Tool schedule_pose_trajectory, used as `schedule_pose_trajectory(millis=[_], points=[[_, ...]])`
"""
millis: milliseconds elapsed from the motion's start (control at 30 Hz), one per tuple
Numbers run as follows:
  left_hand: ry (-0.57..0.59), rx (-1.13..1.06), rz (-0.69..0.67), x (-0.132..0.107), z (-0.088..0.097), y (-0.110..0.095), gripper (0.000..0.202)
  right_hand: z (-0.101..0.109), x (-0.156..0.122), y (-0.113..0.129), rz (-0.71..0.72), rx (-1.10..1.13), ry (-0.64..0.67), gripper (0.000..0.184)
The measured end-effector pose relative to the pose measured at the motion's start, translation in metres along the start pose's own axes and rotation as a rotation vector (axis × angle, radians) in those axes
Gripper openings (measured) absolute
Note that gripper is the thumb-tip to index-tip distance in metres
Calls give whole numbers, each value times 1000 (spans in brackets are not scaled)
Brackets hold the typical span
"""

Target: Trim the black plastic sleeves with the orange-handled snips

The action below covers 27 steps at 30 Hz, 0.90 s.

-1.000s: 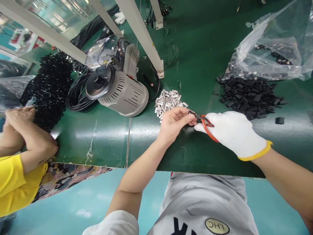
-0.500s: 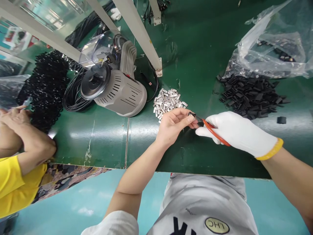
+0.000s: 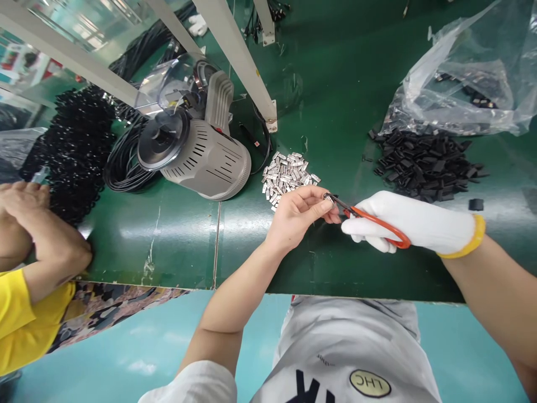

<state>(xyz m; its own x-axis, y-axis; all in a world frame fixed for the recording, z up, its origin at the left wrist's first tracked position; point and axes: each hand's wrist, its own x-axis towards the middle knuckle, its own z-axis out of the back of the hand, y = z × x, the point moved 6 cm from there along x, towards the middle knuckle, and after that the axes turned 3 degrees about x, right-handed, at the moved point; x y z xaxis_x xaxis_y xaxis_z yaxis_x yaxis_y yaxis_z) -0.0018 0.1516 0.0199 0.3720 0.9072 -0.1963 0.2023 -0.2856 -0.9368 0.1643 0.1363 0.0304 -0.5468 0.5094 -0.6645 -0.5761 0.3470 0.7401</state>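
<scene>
My left hand (image 3: 291, 215) is bare, with thumb and fingers pinched on a small metal connector piece (image 3: 329, 202), mostly covered by the fingertips. My right hand (image 3: 413, 221), in a white glove with a yellow cuff, is closed around red-handled scissors (image 3: 377, 218). Their dark, narrow tips reach the piece at my left fingertips; whether they grip or cut it cannot be made out. Just behind my left hand lies a pile of small silver metal connector shells (image 3: 287, 173). Beyond my right hand is a heap of small black plastic housings (image 3: 425, 162).
A grey machine (image 3: 205, 157) with a clear guard stands left of the silver pile, beside a white post (image 3: 247, 67). A clear plastic bag (image 3: 465, 84) lies at the back right. One black housing (image 3: 475, 205) lies apart. Another person's arms (image 3: 46, 224) rest at the left.
My right hand has turned slightly, swinging the scissors' red handle outward so more of it shows. My left hand keeps its pinch in nearly the same place.
</scene>
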Motion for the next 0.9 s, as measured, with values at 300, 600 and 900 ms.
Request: schedule_pose_trajectory(millis=[300, 600, 900], points=[[13, 15, 7, 0, 2, -4, 28, -4, 4, 3, 158, 217, 195, 57], [-41, 33, -29, -1, 3, -6, 29, -1, 2, -5, 82, -231, -297, 59], [-84, 29, 26, 0, 3, 2, 29, 0, -3, 2, 136, -916, -775, 60]])
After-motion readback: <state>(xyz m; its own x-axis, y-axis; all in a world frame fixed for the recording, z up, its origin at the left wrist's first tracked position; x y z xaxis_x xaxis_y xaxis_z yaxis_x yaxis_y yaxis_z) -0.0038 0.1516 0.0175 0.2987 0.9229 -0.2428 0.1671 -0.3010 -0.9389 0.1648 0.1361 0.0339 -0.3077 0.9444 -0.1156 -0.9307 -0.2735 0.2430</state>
